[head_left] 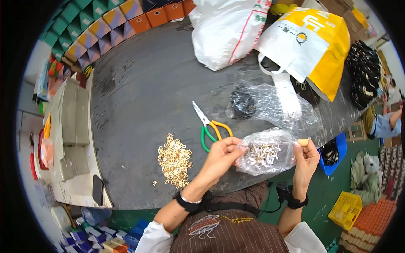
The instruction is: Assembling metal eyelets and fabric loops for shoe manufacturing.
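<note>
A clear plastic bag [287, 162] with several small white and gold metal pieces [263, 154] in it is held above the near edge of the dark table. My left hand [222, 155] pinches the bag's left side. On the right side, my right hand [306, 156] grips the plastic, a tan finger cover [303, 142] showing on one fingertip. Left of my hands lies a loose pile of small gold buckles [174, 162]. Scissors [206, 122] with one green and one orange handle rest just beyond my left hand, blades partly apart.
Behind the held bag lies another clear plastic bag [270, 103] with a black bundle [242, 101]. A white sack [228, 33] and a yellow-and-white bag [308, 46] stand at the back. A phone [97, 189] lies at the left; a blue bin [333, 154] sits beyond the table's right edge.
</note>
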A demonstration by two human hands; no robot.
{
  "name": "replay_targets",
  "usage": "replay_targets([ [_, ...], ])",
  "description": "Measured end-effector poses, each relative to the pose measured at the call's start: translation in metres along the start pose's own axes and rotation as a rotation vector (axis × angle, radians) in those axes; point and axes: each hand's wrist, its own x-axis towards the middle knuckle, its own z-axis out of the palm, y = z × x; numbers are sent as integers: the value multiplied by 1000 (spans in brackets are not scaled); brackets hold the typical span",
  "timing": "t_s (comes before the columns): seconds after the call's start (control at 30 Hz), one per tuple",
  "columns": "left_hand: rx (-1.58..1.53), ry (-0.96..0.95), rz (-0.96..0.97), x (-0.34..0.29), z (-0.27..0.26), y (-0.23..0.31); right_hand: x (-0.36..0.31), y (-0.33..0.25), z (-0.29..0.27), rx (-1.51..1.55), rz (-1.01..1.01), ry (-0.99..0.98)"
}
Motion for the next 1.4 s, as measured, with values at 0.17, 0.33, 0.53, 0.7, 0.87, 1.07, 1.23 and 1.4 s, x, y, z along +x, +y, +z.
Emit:
replay_targets([
  [0.17, -60, 62, 34, -33, 4, 40, -8, -27, 1, 104, 94, -155],
  [0.33, -68, 148, 67, -49, -19, 40, -8, -14, 28, 365, 308, -417],
  [0.53, -91, 218, 132, -60, -36, 38, -13, -18, 33, 542, 453, -545],
  [0.7, -74, 231, 413, -80, -47, 48, -13, -25, 37, 443, 285, -500],
  [0.87, 697, 96, 294, -67, -71, -26, -33, -50, 78, 379, 101, -400],
  [1.07, 947, 249, 463, -36, -26, -5, -66, -99, 127, 305, -470, -572],
  [1.23, 508, 384, 459, -21, -49, -1, -70, -98, 134, 367, -484, -614],
  [1.4, -8, 771, 717, -6, -119, 47, -47, -74, 102, 143, -362, -558],
])
